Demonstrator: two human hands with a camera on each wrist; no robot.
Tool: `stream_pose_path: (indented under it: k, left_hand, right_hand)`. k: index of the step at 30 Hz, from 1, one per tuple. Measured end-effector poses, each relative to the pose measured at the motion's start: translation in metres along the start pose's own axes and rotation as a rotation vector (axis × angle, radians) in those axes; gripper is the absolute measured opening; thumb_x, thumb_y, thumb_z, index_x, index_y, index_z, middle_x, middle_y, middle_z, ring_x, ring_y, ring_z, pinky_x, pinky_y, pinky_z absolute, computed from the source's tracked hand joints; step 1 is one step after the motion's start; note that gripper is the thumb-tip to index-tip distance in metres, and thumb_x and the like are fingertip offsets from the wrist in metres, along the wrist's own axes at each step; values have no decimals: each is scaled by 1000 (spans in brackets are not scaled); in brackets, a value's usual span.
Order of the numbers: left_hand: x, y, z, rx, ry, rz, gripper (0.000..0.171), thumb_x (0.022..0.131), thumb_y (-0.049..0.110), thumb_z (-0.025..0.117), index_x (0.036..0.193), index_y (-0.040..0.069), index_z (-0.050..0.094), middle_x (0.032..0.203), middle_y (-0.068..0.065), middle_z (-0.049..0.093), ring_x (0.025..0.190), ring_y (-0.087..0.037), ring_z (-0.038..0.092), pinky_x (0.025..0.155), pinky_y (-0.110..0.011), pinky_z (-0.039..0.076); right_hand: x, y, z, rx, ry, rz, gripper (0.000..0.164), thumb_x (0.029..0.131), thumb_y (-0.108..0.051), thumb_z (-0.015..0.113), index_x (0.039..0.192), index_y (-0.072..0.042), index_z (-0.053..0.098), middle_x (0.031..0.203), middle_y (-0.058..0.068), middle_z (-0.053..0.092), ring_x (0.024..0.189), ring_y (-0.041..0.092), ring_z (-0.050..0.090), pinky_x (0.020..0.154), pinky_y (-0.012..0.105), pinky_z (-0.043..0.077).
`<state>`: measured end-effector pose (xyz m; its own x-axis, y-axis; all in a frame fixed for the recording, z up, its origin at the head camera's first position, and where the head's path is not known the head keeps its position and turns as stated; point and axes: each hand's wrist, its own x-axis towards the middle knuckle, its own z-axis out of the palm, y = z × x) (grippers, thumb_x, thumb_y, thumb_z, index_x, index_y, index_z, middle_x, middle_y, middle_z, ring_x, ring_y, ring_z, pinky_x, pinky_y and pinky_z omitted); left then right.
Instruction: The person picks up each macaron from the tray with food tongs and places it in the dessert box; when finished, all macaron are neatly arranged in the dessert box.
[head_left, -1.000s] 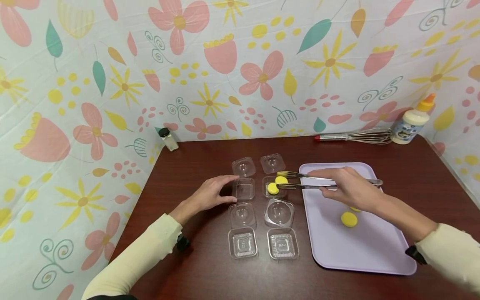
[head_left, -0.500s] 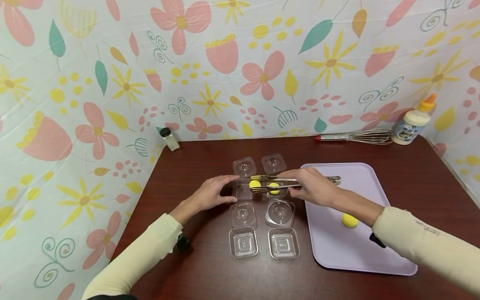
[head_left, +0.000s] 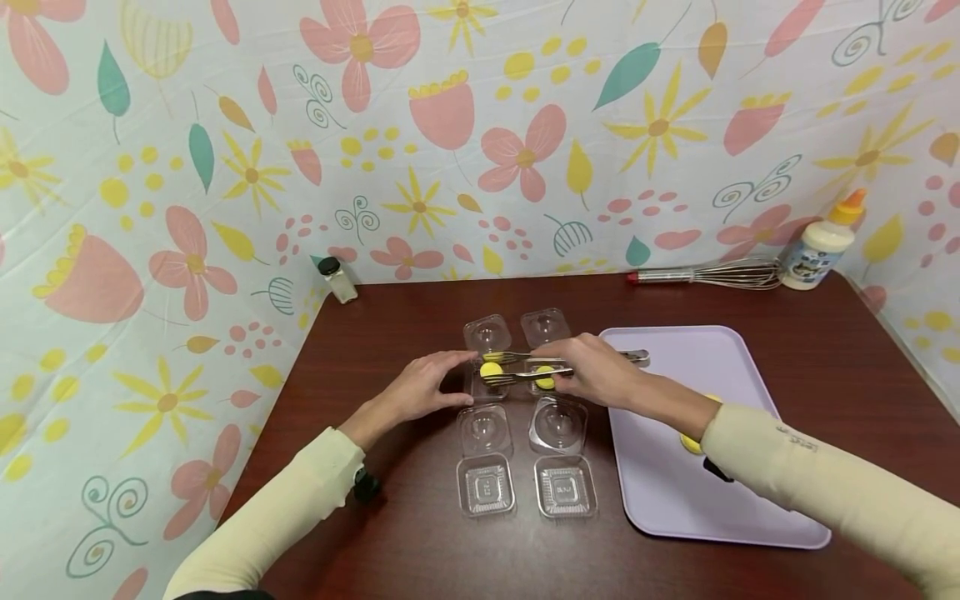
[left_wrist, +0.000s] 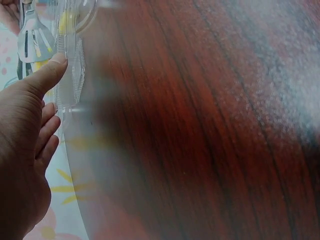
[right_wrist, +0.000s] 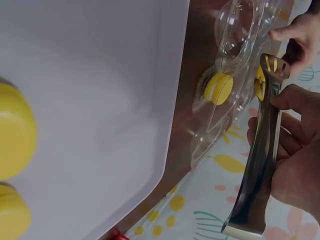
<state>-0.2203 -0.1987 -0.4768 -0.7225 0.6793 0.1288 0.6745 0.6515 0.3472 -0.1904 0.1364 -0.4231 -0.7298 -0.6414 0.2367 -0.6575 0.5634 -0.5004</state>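
Note:
My right hand (head_left: 592,367) grips metal tongs (head_left: 636,356), whose slotted ends hold a yellow macaron (head_left: 491,372) over a small clear plastic box (head_left: 487,393). At that box's left side is my left hand (head_left: 423,387), thumb at the near corner and index finger at the far one. The left wrist view shows the thumb (left_wrist: 52,70) against the clear wall. Beneath the tongs, another macaron (right_wrist: 219,89) sits in the neighbouring box, its pale filling visible in the right wrist view.
A lilac tray (head_left: 720,508) on the right carries macarons (head_left: 692,444), partly hidden by my right sleeve. Two more clear boxes (head_left: 486,487) with domed lids stand nearer. Along the back are a small black-capped jar (head_left: 337,280), a whisk (head_left: 705,273) and a white bottle (head_left: 816,252).
My right hand has carried the macaron in the tongs leftward, from the right-hand box to over the left-hand one. The other macaron stays in the right-hand box. My left hand has kept its place.

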Motion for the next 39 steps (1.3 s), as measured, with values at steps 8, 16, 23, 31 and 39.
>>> stream_pose_path:
  k: [8, 16, 23, 31, 39]
  left_hand:
    - [0, 1, 0, -5, 1, -2, 78, 89, 40, 88, 153, 10, 56, 149, -11, 62, 137, -28, 59, 113, -50, 48]
    - [0, 2, 1, 0, 4, -2, 78, 89, 40, 89, 153, 9, 56, 148, -12, 63, 136, -28, 60, 112, -49, 49]
    - [2, 1, 0, 11, 3, -3, 78, 89, 40, 88, 152, 8, 57, 148, -12, 63, 135, -28, 60, 112, -50, 49]
    - [2, 2, 0, 28, 5, -8, 77, 89, 41, 88, 151, 7, 58, 146, -13, 64, 134, -29, 61, 111, -49, 50]
    - [1, 1, 0, 29, 11, 11, 77, 89, 41, 88, 152, 9, 57, 147, -11, 63, 135, -28, 60, 111, -49, 49]
  right_hand:
    - [7, -6, 7, -17, -17, 31, 45, 82, 8, 76, 126, 0, 76, 117, 14, 78, 59, 9, 45, 53, 27, 39]
    - [11, -10, 10, -57, -42, 45, 46, 83, 7, 76, 129, 0, 74, 120, 17, 77, 53, 7, 44, 48, 25, 37]
    - [13, -11, 10, -74, -46, 51, 48, 83, 7, 75, 130, 2, 73, 119, 20, 76, 53, 8, 45, 47, 24, 36]
    - [14, -12, 8, -72, -34, 53, 50, 81, 8, 74, 130, 2, 73, 116, 19, 77, 52, 8, 42, 46, 24, 36]
    - [10, -14, -5, -38, -11, 62, 50, 83, 5, 77, 133, 3, 71, 125, 17, 75, 68, 15, 57, 61, 30, 49]
